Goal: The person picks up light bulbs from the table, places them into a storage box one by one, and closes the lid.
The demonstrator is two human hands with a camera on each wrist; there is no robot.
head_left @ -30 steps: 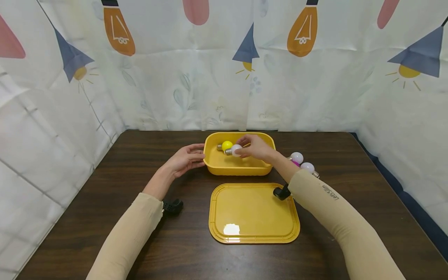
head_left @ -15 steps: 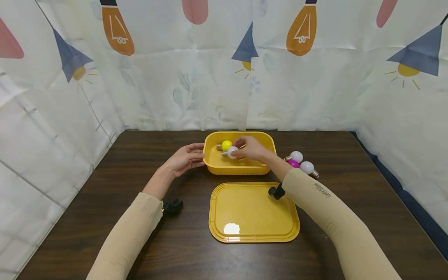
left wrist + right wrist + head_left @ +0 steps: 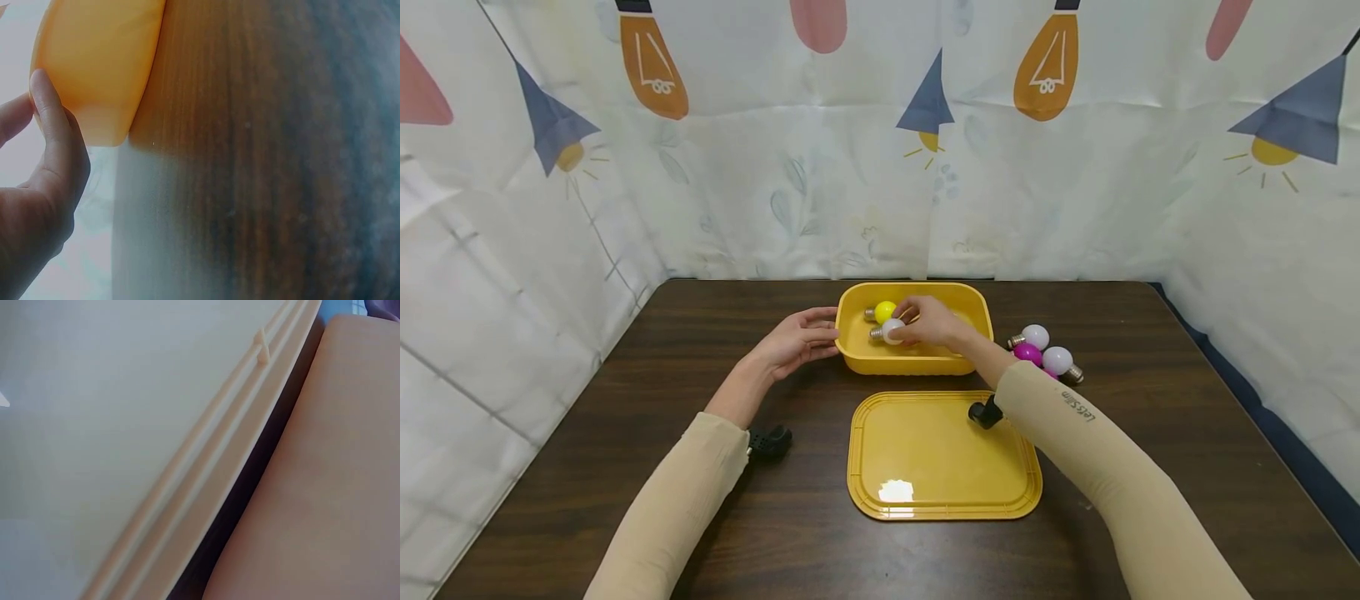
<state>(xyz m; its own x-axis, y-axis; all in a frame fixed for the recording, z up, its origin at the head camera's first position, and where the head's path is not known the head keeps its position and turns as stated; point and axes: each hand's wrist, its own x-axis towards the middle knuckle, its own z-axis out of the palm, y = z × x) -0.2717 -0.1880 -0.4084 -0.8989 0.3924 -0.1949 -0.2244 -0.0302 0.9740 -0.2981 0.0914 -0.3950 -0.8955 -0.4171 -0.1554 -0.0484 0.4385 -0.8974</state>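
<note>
A yellow plastic bin stands near the back of the table. Inside it, my right hand pinches a white light bulb by its globe, the metal base pointing left. Just behind lies a yellow light bulb. My left hand touches the bin's left side with extended fingers. In the left wrist view, that hand has its fingers at the rim of the bin. The right wrist view shows no fingertips, only bare skin beside the ridged edge of the lid.
A flat yellow lid lies in front of the bin, under the right wrist. On the right, several bulbs are grouped together, among them a white one, a purple one and another white one. A curtain hangs behind the table.
The right hand has moved left and slightly down inside the bin, carrying the white light bulb with it. More of the purple bulb shows past the right arm. My left hand has stayed put.
</note>
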